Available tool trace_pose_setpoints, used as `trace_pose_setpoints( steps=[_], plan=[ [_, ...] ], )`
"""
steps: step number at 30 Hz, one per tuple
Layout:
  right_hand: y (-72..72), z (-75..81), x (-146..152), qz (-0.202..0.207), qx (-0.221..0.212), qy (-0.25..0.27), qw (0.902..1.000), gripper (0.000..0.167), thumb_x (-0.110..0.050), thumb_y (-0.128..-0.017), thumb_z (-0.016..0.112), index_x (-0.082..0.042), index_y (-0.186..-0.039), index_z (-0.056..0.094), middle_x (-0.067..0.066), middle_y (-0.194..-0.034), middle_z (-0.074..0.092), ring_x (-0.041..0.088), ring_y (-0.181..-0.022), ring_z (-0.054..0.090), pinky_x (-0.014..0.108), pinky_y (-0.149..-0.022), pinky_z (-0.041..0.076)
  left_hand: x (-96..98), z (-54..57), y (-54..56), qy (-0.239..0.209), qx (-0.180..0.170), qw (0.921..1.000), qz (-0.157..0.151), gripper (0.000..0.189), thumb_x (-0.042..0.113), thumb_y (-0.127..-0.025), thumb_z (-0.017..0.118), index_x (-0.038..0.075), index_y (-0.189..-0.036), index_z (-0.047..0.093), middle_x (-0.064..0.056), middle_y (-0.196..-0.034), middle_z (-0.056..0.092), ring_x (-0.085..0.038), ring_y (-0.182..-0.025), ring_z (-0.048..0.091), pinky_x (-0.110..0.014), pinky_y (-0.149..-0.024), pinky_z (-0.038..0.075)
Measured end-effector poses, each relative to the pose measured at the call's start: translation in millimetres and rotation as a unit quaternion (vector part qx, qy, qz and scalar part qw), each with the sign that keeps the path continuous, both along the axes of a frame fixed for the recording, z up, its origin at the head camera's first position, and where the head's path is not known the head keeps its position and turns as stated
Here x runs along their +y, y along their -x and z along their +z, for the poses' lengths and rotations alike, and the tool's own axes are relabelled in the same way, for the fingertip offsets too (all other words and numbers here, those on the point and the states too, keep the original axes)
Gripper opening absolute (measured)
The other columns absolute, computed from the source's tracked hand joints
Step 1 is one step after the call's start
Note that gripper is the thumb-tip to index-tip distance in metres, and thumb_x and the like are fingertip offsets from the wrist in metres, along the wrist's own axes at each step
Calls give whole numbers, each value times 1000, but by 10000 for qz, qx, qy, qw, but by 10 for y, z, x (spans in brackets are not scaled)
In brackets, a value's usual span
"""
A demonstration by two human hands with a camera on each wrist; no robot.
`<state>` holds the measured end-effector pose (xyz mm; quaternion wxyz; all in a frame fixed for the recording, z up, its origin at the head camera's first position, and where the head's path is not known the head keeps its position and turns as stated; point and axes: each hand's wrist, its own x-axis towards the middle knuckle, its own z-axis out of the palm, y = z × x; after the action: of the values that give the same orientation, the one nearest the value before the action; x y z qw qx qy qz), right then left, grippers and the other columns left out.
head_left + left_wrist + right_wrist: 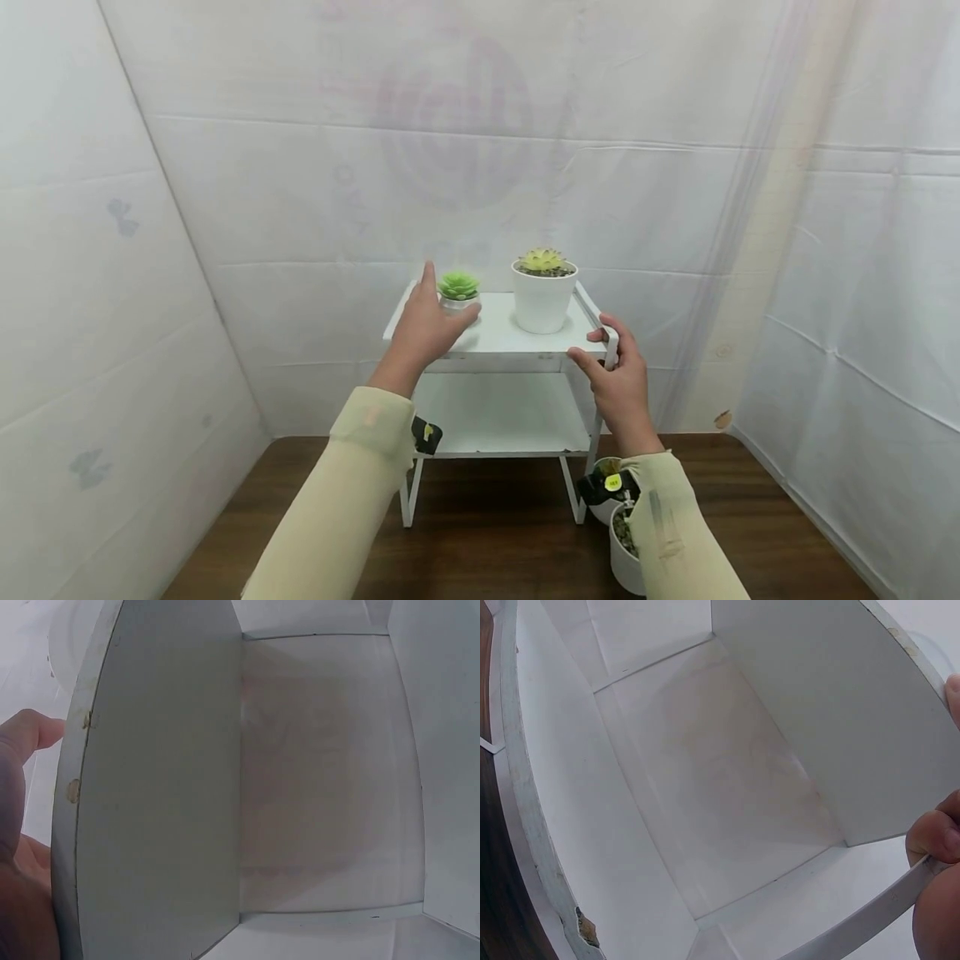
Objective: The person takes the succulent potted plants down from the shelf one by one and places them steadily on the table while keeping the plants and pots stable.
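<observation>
A two-tier white shelf (502, 417) stands on the wooden surface. On its top tier, my left hand (424, 329) is beside a small potted green succulent (459, 287), index finger extended and thumb spread in front of the white pot. Whether it touches the pot is hard to tell. My right hand (624, 385) grips the shelf's front right corner, fingers curled round the white side rail (870, 919). Between the hands, a larger white pot with a yellow-green succulent (543, 296) sits upright on the top tier.
Beside the shelf's right leg, partly behind the right sleeve, stand a white pot (628, 567) and another pot (604, 510) behind it. White sheeting (300, 208) surrounds the dark wooden surface (480, 550). The shelf's front edge (71, 787) has chipped spots.
</observation>
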<state>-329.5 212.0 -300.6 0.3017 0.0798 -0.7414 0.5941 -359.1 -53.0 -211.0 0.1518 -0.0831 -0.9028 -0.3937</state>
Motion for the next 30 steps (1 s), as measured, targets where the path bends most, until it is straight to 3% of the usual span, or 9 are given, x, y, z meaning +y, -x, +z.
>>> trace_pose_setpoints(
  steps=[10,20,30],
  plan=[
    [-14,-4,-28,50,-120,71,9999,70,-32,-82,78,-29,-143,42,-11,-117,52,7,-63,42,21,-54,39,-9,13,72,116,-175,9997,77,104,53,-86,61,7,-156,0,-19,-161,17,-34,-148,19,-50,-118,25],
    [17,-10,-36,65,-128,-8,9999,70,-32,-83,77,-28,-143,42,-10,-119,53,8,-64,42,21,-55,40,-40,82,105,-269,-376,9988,128,94,52,-83,67,-1,-149,27,-20,-150,40,-33,-136,42,-48,-110,37],
    [-182,144,-127,44,-178,-80,9998,69,-23,-87,74,-16,-146,39,-4,-119,52,5,-61,40,20,-55,38,-41,76,144,-456,-442,9979,137,90,46,-81,72,0,-146,31,-19,-145,45,-33,-131,47,-47,-108,40]
  ],
)
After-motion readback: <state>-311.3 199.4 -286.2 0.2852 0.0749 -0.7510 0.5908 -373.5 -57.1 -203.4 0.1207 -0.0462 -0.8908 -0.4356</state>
